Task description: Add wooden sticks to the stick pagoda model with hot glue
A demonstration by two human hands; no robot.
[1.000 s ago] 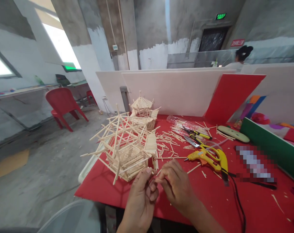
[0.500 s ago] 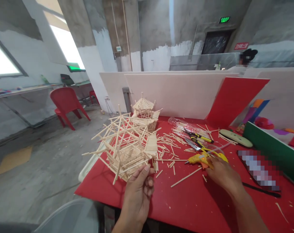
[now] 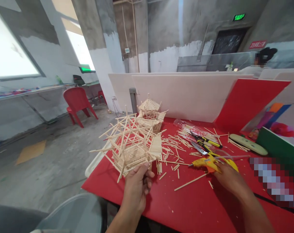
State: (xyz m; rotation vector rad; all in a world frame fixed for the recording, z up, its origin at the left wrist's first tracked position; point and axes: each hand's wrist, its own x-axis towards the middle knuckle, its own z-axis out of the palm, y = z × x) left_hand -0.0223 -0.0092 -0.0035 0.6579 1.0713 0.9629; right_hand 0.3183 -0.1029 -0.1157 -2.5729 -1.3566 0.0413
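Thumb and fingertips pinched together, my left hand (image 3: 137, 186) is at the front lower edge of a stick-built pavilion model (image 3: 131, 142) with an open roof frame. What it pinches, if anything, is too small to make out. My right hand (image 3: 226, 176) is closed around the handle of a yellow hot glue gun (image 3: 202, 162), its nozzle pointing left toward the model. A long wooden stick (image 3: 190, 182) lies below the gun. Short cut sticks (image 3: 171, 145) are scattered between model and gun. Behind stands a second pavilion model (image 3: 149, 111) with a slatted roof.
On the red tabletop (image 3: 176, 207) lie yellow-black pliers (image 3: 203, 140), a blade (image 3: 197, 148), a plastic bag of sticks (image 3: 185, 127) and a green oblong case (image 3: 248, 144). White boards (image 3: 180, 94) stand behind. A grey bin (image 3: 71, 212) is at lower left. A person (image 3: 260, 61) sits beyond.
The view has turned left, so everything sits further right in the picture. My right hand still holds the glue gun, and my left hand stays at the model's front edge.
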